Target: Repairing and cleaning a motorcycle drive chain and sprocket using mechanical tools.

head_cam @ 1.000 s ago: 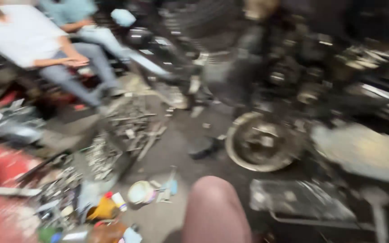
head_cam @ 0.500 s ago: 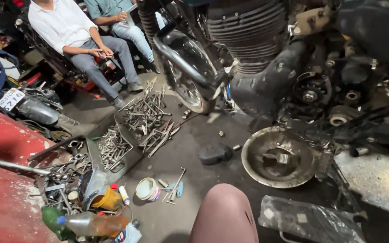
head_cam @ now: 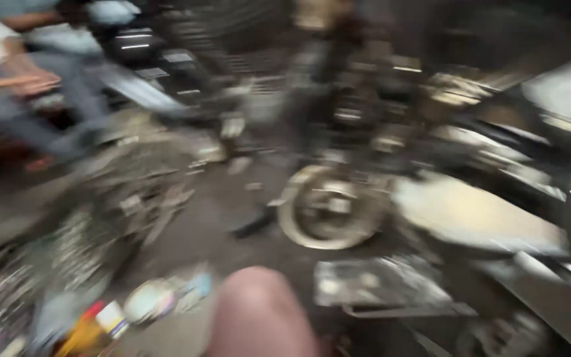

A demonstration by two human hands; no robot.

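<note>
Hands: neither of the wearer's hands is in view, so their state cannot be told.
Knee (head_cam: 259, 317): the wearer's, rounded, at the bottom edge, in reddish cloth.
Metal bowl (head_cam: 330, 210): round, on the floor (head_cam: 213, 225) just beyond the knee.
Plastic bag (head_cam: 378, 283): clear, right of the knee.
Tools (head_cam: 80, 244): heaped at left, blurred.
Engine (head_cam: 358, 99): dark, above the bowl.
Seated person (head_cam: 14, 86): upper left.

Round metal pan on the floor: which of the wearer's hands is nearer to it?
Cannot tell: neither left nor right hand is in view. Only the wearer's knee shows, below the pan. The upper-left hand is another person's.
</note>
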